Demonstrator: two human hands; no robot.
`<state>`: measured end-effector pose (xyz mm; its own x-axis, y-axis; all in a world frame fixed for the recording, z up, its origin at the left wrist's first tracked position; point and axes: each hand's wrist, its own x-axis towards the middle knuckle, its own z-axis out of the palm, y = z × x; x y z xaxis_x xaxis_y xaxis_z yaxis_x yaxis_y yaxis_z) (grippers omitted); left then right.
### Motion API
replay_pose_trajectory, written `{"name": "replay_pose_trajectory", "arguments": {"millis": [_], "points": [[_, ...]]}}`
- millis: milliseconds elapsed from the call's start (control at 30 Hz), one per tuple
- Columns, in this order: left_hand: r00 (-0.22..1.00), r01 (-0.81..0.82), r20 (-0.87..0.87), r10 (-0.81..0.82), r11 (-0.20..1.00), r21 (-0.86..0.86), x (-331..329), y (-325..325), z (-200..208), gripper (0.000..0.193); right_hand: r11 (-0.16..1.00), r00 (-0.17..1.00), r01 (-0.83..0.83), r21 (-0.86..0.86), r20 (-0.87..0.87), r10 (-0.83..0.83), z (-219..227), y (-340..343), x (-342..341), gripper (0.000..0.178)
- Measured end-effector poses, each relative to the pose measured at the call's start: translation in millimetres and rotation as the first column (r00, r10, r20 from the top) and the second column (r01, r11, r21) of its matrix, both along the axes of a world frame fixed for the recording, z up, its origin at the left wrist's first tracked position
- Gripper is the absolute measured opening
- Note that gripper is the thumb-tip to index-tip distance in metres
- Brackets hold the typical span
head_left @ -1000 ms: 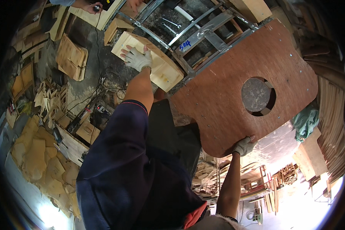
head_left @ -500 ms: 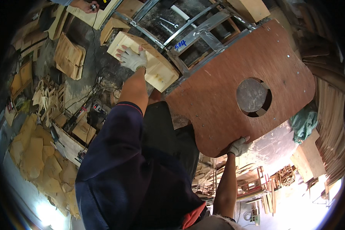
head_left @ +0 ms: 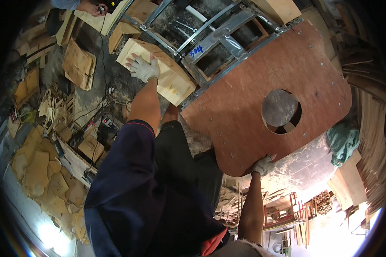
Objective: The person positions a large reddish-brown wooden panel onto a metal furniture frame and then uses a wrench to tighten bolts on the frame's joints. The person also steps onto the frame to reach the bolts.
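My left hand, in a pale work glove with bare fingertips, lies flat with fingers spread on a light wooden box. At the near edge of a large reddish-brown plywood panel, my right hand, gloved the same way, grips the rim; some of its fingers are hidden. The panel has rounded corners, a round cut-out and small metal fasteners dotted over it. Its far edge lies along a metal frame with blue handwriting, and the box stands against the frame's left side.
Two wrenches lie inside the frame. Another person's hand holds a small dark object at upper left. Stacked boards, a crate of tools and thin sheet offcuts are at left. A green cloth lies at right.
The view has shifted slightly, so the frame, box and panel appear a little further left. Both hands keep their places on the box and the panel.
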<state>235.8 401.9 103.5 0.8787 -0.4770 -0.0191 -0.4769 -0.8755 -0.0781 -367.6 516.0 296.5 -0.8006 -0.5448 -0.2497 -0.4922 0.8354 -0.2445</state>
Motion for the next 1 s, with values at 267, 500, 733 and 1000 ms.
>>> {"name": "replay_pose_trajectory", "arguments": {"millis": [267,500,733,1000], "points": [[0.998,0.016,0.063,-0.016,1.000,0.010,0.3,5.8,-13.8,0.094,0.998,0.997,-0.032,0.062,-0.061,0.036,-14.8,-3.2,-2.1,0.074],[0.985,0.062,0.163,-0.062,0.998,0.005,-0.8,7.3,-20.3,0.092,0.999,0.999,-0.050,-0.006,-0.022,0.050,-21.2,-4.2,-0.4,0.074],[0.993,0.048,0.111,-0.048,0.999,0.003,-0.4,10.5,-24.9,0.093,0.997,0.998,-0.047,-0.060,0.040,0.049,-40.4,1.9,-11.5,0.073],[0.996,0.039,0.085,-0.036,0.999,-0.029,-2.8,11.3,-29.5,0.093,0.999,0.999,-0.040,-0.002,0.018,0.040,-62.0,7.6,-20.1,0.072]]}}
